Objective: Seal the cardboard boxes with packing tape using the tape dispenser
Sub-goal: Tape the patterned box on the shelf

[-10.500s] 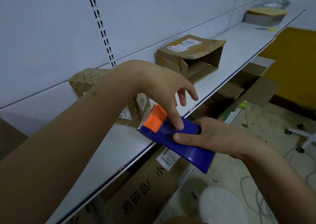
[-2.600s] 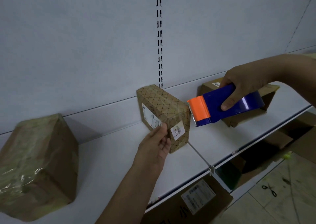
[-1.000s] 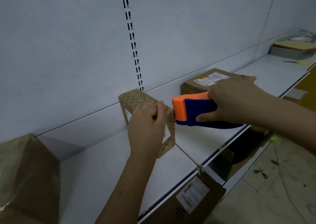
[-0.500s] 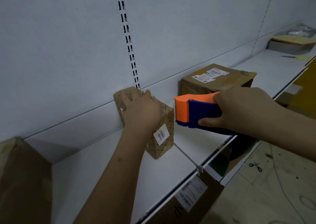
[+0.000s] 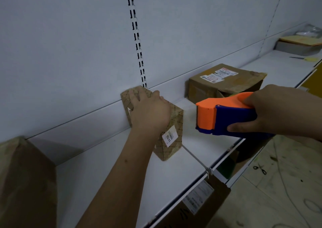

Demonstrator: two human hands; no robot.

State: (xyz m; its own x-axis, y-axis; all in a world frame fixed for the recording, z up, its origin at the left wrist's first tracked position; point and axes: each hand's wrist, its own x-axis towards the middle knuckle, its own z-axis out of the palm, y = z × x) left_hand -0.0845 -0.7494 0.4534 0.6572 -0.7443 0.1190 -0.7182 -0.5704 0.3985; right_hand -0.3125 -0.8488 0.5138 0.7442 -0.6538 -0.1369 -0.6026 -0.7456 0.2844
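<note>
Moved since a moment ago, the left hand [image 5: 149, 113] now lies flatter along the top of the patterned box [image 5: 171, 137], fingers spread over it toward the wall, while the tape dispenser [image 5: 224, 118] has drawn slightly away to the right — its serrated orange head points at the box's near end without touching it. The right hand [image 5: 271, 112] grips the dispenser's blue body, thumb curled beneath. The patterned box stands on the white shelf [image 5: 108, 165], a barcode label on its near face. Behind the dispenser sits a larger cardboard box [image 5: 224, 81] with shipping labels on top and one end open — a third, plastic-wrapped box [image 5: 24, 180] fills the left edge. Scissors [image 5: 260, 168] lie on the floor at right.
</note>
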